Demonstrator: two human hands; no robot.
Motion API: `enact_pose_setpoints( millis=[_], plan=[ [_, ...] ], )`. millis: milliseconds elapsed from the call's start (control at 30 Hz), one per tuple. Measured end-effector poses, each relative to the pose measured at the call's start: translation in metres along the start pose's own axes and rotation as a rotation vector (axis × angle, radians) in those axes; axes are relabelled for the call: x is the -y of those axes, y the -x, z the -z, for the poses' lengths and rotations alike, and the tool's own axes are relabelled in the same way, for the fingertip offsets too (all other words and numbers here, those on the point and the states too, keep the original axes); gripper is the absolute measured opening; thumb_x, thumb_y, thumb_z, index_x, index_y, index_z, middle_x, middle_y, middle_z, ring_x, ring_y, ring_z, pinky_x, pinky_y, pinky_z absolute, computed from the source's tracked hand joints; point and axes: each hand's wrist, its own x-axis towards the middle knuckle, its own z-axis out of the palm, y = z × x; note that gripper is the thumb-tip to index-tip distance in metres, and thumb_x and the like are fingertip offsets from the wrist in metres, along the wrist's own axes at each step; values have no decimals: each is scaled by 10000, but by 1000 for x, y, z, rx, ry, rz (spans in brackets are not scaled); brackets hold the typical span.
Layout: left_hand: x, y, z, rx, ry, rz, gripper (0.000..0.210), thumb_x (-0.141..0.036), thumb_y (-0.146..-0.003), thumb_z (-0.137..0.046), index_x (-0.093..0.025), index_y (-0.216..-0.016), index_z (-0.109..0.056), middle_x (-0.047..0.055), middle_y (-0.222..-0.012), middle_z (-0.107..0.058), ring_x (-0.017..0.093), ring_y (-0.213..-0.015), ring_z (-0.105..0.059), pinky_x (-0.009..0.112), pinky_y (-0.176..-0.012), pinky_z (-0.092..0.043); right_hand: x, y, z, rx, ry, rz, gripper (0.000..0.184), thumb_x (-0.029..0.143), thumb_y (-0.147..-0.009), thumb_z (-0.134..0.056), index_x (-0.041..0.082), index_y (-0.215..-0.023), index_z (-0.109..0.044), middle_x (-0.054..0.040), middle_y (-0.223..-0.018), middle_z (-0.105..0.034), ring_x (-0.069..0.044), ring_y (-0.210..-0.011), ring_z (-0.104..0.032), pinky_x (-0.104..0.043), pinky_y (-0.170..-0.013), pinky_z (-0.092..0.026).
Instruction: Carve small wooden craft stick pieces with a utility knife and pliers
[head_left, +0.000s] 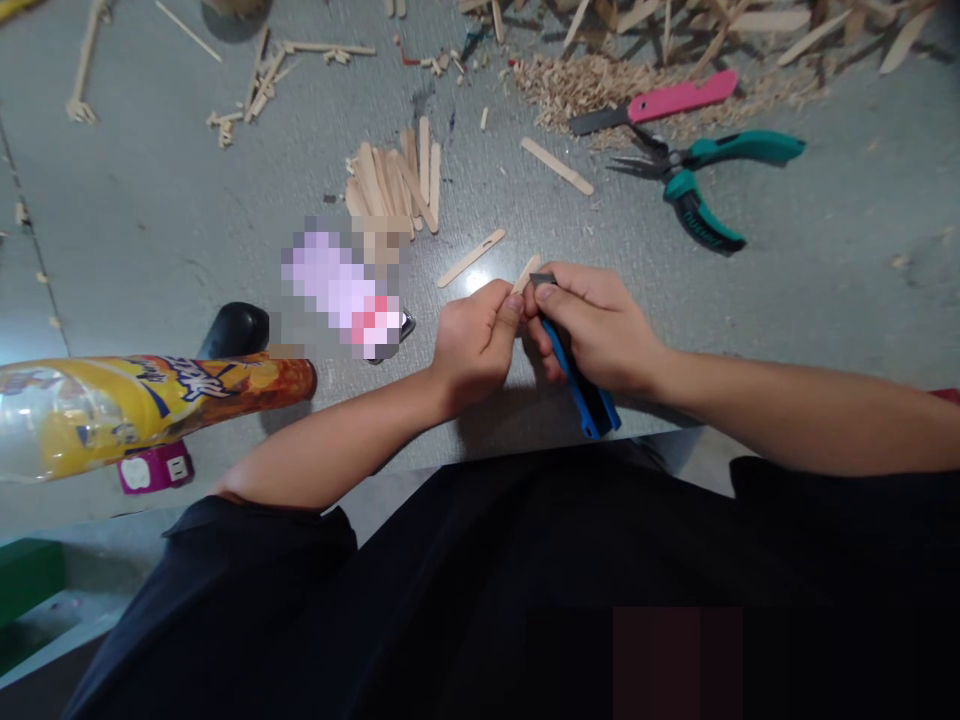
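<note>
My left hand (476,338) pinches a wooden popsicle stick (527,272) whose far end sticks out up and to the right. In my right hand (600,318) is a blue and black utility knife (576,375), its dark blade close against the stick. Whether the blade touches the wood I cannot tell. The knife's handle points down toward my body. Just beyond my left hand lies another popsicle stick (471,258) with a small slot near one end. A further notched stick (557,166) rests farther back.
Pliers (679,165) with teal handles and a pink-handled folding saw (684,97) lie at the back right by wood shavings (570,88). A pile of sticks (390,180) sits left of centre, near a blurred-out phone (341,285). A bottle (150,410) lies at left.
</note>
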Motion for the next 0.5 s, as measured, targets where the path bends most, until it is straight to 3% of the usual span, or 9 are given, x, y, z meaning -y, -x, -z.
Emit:
enact_pose_setpoints(
  millis=[500],
  plan=[
    [4,-10,7,68,24,-18,627,-779,-1204,-563,-289,-830,-680,19,-681,-631,211,-635,-541,429,-661,-372,3,-4,11,86,-26,-60,397,463,-1231,-706,263,-900,-616,37,-618,-616,-155,-428,-574,-277,-393,-458]
  ],
)
